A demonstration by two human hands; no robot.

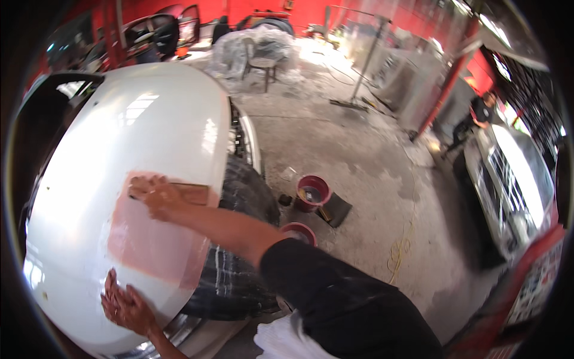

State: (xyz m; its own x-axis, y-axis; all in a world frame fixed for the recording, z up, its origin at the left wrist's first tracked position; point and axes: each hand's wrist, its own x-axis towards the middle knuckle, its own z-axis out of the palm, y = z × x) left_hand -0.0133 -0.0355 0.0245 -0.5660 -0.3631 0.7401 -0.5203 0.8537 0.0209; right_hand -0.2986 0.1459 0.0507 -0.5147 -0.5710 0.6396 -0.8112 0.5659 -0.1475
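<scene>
A white car hood (137, 99) carries a pink patch (137, 245) on its near right part. My right hand (155, 194) reaches across from the right and grips a long, brownish sanding block (191, 192) lying flat on the patch's upper part. My left hand (125, 302) lies on the white paint below the patch's lower left, fingers apart and holding nothing. A dark, streaked covering (245, 191) hangs along the hood's right side, partly behind my arm.
Red buckets (313, 178) stand on the concrete floor (371, 179), beside a dark pad (342, 206) and yellow cord (399, 257). A person (481, 110) leans by a second vehicle (514, 191) at right. A plastic chair (260, 63) and wrapped objects (227, 48) stand behind.
</scene>
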